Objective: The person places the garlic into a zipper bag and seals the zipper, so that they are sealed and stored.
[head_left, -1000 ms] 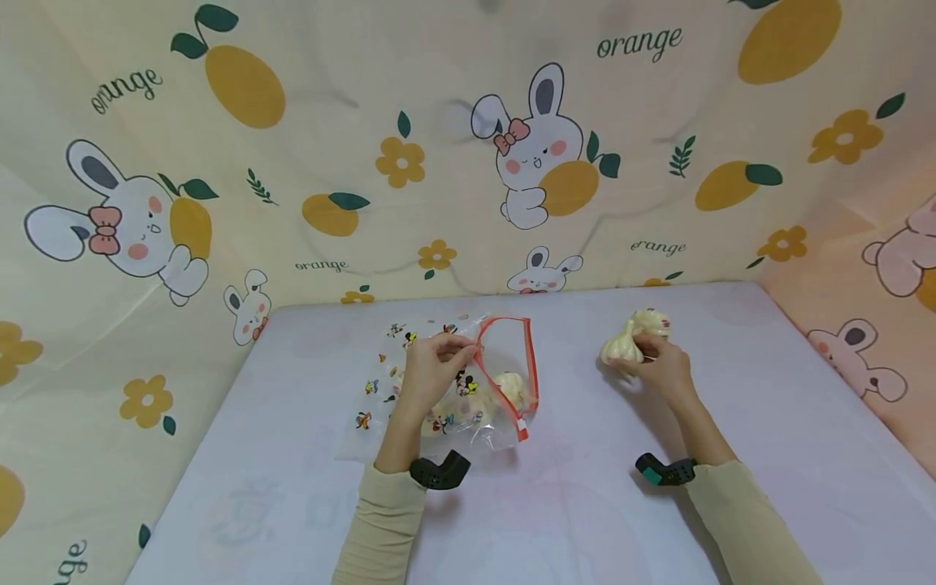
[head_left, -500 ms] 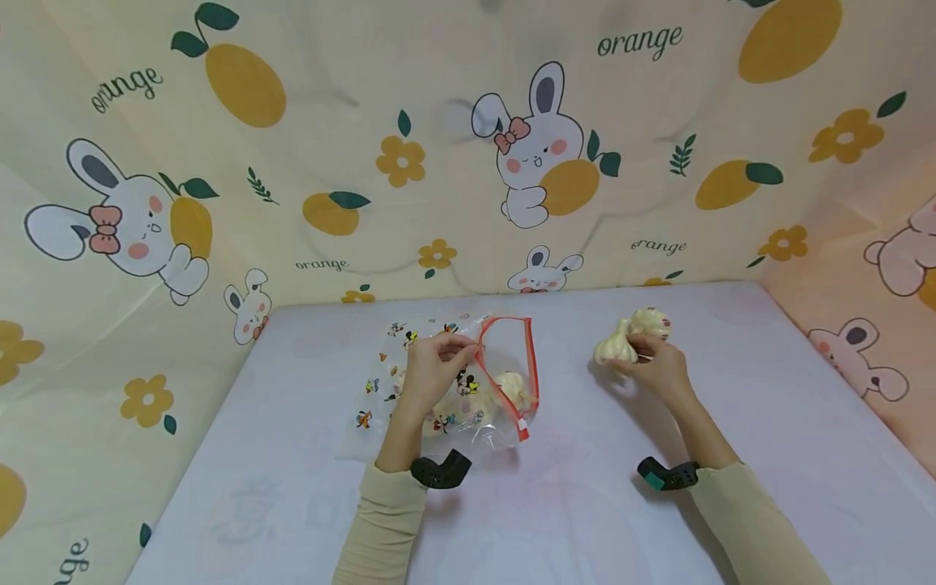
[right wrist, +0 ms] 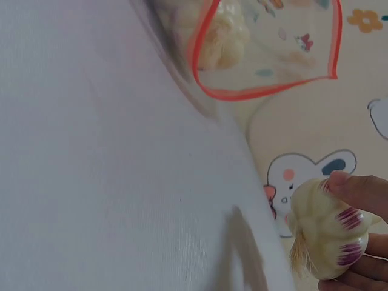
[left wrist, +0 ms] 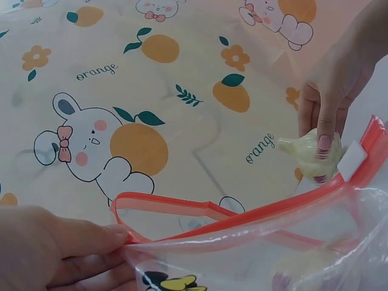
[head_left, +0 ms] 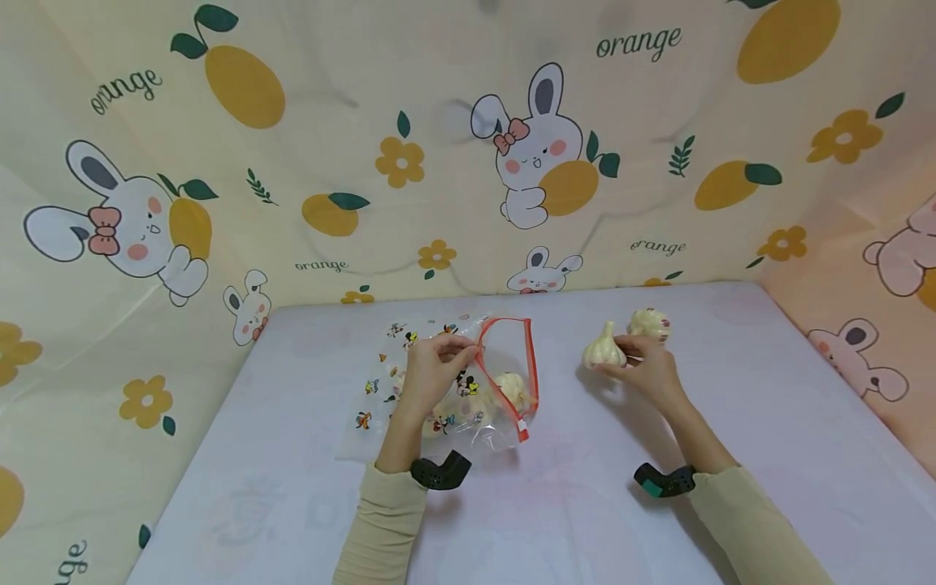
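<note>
My left hand point(head_left: 436, 370) pinches the red zip edge of a clear zip bag point(head_left: 380, 435) printed with cartoon figures. The bag's mouth stands open toward the right, and garlic bulbs point(head_left: 512, 390) show inside it. In the left wrist view, thumb and fingers grip the rim beside the red zip point(left wrist: 254, 215). My right hand point(head_left: 651, 370) holds a garlic bulb point(head_left: 604, 349) between thumb and fingers, stem up, over the table to the right of the bag. In the right wrist view, that bulb shows purple streaks and dry roots.
Another garlic bulb point(head_left: 649, 324) lies on the table just behind my right hand. The white table point(head_left: 556, 504) ends at a cloth backdrop point(head_left: 439, 146) with rabbits and oranges, which also rises at both sides. A white zip slider point(head_left: 522, 424) sits at the bag's near corner.
My right hand has moved left with its garlic bulb, away from the other bulb, and the held bulb now stands more upright. My left hand and the bag have stayed in place.
</note>
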A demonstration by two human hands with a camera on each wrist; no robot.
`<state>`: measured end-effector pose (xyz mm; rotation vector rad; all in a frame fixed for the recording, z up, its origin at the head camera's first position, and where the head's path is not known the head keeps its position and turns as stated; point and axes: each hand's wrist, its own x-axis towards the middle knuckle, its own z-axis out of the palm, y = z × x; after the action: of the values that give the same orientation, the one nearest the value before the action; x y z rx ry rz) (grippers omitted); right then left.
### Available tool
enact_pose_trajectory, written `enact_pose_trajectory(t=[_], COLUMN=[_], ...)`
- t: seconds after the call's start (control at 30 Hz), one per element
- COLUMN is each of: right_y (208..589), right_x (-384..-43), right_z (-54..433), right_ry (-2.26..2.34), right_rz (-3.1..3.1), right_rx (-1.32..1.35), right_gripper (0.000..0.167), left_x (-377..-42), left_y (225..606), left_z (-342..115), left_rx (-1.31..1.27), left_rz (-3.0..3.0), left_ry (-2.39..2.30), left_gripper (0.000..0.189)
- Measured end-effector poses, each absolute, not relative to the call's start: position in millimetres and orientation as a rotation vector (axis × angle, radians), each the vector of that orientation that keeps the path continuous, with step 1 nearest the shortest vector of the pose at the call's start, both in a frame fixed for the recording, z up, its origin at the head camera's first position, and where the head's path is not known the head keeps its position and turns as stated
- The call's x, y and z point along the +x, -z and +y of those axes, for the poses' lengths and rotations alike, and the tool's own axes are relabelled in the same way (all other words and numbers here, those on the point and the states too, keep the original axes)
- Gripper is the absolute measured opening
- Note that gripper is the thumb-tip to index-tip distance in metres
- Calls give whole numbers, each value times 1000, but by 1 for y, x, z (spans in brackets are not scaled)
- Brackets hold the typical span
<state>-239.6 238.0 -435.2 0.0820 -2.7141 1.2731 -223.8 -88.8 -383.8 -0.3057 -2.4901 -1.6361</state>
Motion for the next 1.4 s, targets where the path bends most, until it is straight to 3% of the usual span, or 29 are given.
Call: enact_pose_trajectory(t=[1.4], right_y=[421], right_x=[-229], right_z=[195], right_ry=[-1331], right_rz=[-2678], right_rx=[285], right_gripper=[59], left_x=[-223], left_y=[383], left_z=[-91], left_rx=[-355], left_rz=[-2457], left_ry=[1601], left_gripper=[13])
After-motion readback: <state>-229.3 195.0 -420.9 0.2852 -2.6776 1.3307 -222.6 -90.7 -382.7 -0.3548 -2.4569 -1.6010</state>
